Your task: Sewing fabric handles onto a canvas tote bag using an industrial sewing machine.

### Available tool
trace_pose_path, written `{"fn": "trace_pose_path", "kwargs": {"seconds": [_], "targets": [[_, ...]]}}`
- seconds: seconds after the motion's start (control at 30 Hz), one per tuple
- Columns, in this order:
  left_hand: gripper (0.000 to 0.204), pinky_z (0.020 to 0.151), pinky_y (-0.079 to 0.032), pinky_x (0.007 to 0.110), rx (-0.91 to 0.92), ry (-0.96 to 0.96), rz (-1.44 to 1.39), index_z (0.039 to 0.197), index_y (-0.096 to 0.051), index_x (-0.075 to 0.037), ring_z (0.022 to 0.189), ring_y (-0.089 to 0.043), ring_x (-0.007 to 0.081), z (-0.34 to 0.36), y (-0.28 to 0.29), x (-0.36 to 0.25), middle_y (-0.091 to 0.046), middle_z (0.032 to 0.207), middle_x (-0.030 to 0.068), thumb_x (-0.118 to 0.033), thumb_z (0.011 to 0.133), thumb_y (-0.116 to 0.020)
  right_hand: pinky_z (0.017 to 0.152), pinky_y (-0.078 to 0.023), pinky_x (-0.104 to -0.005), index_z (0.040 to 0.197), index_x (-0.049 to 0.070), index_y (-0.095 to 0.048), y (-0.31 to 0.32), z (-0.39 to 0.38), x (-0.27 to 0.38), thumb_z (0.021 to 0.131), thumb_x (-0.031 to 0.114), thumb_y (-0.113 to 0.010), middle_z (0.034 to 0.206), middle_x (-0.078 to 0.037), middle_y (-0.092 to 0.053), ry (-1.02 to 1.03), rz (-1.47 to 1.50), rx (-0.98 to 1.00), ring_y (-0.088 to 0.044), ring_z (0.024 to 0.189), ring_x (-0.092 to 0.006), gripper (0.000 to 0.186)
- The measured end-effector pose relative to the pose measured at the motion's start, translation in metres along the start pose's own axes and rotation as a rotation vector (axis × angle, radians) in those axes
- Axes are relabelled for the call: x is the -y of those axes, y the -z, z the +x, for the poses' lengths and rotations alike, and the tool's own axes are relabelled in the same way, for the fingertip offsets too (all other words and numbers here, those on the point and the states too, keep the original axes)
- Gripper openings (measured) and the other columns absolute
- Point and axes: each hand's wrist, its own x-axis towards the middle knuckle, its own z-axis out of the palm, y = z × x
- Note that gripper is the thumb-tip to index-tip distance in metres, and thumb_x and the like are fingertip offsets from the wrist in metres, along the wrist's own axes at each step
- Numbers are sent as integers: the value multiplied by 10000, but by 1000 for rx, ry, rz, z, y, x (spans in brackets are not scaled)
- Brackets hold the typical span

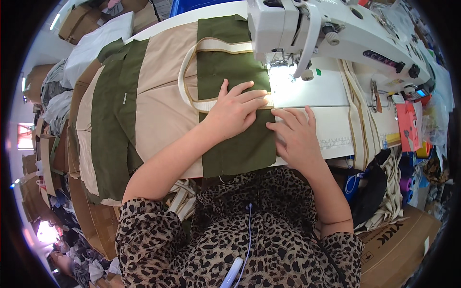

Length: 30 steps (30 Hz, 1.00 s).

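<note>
The left hand, fingers apart, is lying on the strap. The right hand, fingers apart, is touching the three-o'clock edge of the green fabric.

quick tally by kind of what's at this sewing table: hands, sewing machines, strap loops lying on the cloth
Hands: 2, the left hand and the right hand
Sewing machines: 1, the white sewing machine
Strap loops: 1, the cream strap loop on the cloth
Total: 4
</note>
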Motion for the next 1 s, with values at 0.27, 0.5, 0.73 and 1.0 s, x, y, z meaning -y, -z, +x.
{"fn": "trace_pose_path", "kwargs": {"seconds": [0.27,0.5,0.73,1.0], "targets": [[284,1068,-367,695,15,4,-2,1137,-706,-182,1337,-535,283,10,0,13,-659,1312,-32,-94,868,-683,1151,-304,-578,1089,125,-697,-8,2,-3,778,92,-718,1271,-12,-610,-15,9,-54,-537,1249,-227,314],[275,1049,-374,670,-2,-12,-3,1142,-707,-180,1329,-537,281,12,0,12,-659,1310,-25,-107,877,-697,1148,-318,-545,1080,129,-697,-4,0,-3,770,77,-720,1266,-12,-613,0,23,-68,-544,1254,-216,315],[269,1068,-362,679,0,0,5,1144,-711,-186,1333,-534,280,11,0,12,-659,1309,-25,-121,883,-702,1150,-317,-542,1080,123,-695,-5,1,-3,776,79,-715,1272,-15,-612,-4,24,-58,-544,1258,-219,308],[262,1088,-348,693,14,-2,-4,1145,-711,-189,1330,-539,280,16,2,17,-660,1300,-26,-128,891,-694,1140,-326,-520,1107,109,-688,-5,5,0,785,71,-704,1266,-38,-606,-33,37,-60,-545,1230,-226,324]]}}
